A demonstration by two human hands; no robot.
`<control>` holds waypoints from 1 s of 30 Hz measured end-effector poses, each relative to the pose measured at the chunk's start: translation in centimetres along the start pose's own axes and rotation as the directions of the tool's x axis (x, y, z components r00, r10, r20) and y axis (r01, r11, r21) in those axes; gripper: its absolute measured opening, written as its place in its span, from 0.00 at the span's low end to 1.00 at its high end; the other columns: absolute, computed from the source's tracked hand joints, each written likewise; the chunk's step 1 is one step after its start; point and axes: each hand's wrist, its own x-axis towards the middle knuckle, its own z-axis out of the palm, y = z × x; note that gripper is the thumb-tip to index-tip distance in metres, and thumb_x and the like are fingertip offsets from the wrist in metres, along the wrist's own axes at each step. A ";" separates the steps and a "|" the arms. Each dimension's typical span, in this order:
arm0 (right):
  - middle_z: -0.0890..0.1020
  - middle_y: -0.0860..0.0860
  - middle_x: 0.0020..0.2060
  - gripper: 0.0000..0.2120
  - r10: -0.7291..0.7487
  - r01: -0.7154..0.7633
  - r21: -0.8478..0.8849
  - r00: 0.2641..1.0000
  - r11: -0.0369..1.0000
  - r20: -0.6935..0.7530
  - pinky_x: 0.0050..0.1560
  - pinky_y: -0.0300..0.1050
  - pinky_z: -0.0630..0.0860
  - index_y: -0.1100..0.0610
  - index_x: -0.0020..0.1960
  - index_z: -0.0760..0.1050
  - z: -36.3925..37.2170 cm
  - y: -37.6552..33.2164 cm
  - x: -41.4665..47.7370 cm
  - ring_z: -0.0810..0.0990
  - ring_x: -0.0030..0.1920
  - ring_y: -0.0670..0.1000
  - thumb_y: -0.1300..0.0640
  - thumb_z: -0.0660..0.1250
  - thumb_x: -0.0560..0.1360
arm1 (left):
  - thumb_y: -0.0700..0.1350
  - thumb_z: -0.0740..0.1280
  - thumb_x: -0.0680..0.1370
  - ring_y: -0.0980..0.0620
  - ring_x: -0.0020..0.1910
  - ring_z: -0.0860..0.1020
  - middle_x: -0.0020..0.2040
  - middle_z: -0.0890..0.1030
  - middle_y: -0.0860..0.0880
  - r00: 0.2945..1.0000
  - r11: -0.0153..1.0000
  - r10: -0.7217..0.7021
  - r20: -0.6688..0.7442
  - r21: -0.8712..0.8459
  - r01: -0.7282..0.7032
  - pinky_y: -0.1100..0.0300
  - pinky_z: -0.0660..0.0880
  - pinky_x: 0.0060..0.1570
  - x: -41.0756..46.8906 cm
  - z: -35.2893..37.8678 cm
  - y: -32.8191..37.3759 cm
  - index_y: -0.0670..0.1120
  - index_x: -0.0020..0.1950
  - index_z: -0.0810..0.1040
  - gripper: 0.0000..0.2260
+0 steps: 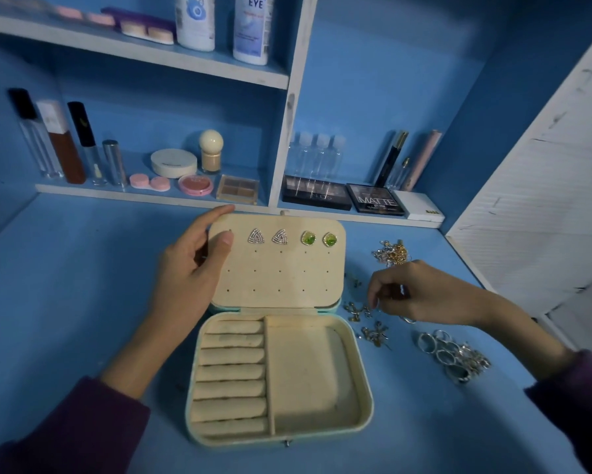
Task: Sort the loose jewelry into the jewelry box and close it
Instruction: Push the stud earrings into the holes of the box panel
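Note:
The cream jewelry box (364,388) lies open on the blue counter. Its upright lid panel (277,275) carries two triangular stud earrings (269,237) and two green stone earrings (318,239). Ring rolls (231,374) fill the left half of the base; the right compartment is bare. My left hand (192,268) grips the lid's left edge, thumb on the panel. My right hand (411,292) hovers right of the box, fingertips pinching at small gold earrings (356,311). More gold earrings (375,333), a pile of silver rings (453,357) and tangled chains (392,253) lie loose on the counter.
A shelf (151,196) behind the box holds lip glosses, compacts, a lens case and eyeshadow palettes (317,196). Bottles stand on the upper shelf. A white wall panel (544,186) rises to the right. Bare blue counter (65,285) stretches left of the box.

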 end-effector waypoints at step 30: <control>0.83 0.45 0.38 0.06 0.011 -0.005 0.183 0.999 0.983 -0.031 0.41 0.38 0.73 0.53 0.40 0.80 -0.3 -0.1 -1.2 0.79 0.39 0.43 0.63 0.69 0.73 | 0.41 0.62 0.80 0.62 0.48 0.80 0.51 0.81 0.56 1.000 1.000 0.019 0.003 0.004 -0.019 0.71 0.75 0.43 0.0 0.1 0.1 0.59 0.60 0.74 0.14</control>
